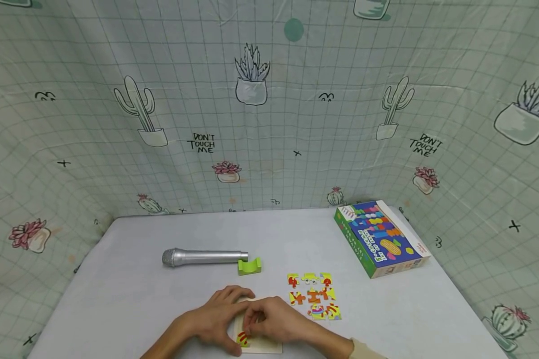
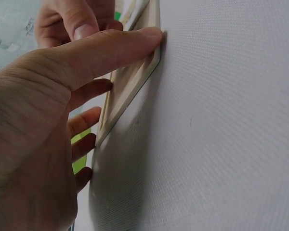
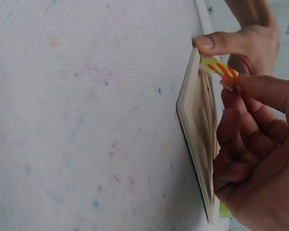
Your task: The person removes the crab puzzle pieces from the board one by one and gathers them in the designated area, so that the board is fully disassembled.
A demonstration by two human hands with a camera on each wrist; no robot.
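Observation:
A shallow wooden puzzle tray lies on the table near the front edge. My left hand holds it from the left, thumb on the near corner and fingers along the far side; the left wrist view shows the tray's raised rim under that thumb. Over the tray, my right hand pinches a yellow jigsaw piece with red stripes between thumb and fingertips. That piece is tilted at the tray's corner beside the left thumb. Whether it lies flat in the tray cannot be told.
Several loose jigsaw pieces lie in rows right of the tray. Behind it are a silver microphone and a green curved block. A colourful box stands at the back right. A patterned curtain closes off the back.

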